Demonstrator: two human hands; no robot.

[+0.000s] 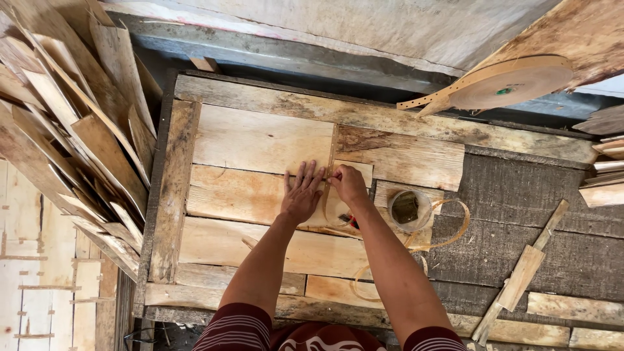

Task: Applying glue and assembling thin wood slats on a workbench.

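My left hand (301, 193) lies flat, fingers spread, on pale thin wood sheets (260, 140) laid on a rough wooden workbench (174, 188). Right beside it, my right hand (348, 184) is closed, pinching a thin tan paper strip (327, 195) at the seam between two sheets. The strip trails back in loose curls (448, 227) past my right forearm. A small orange-handled tool (351, 223) peeks out under my right wrist.
A small clear round container (408, 209) stands just right of my right hand. A big roll of tan tape (507, 83) hangs at the upper right. Stacked veneer sheets (71, 123) lean at the left. A wooden stick (523, 273) and offcuts lie at the right.
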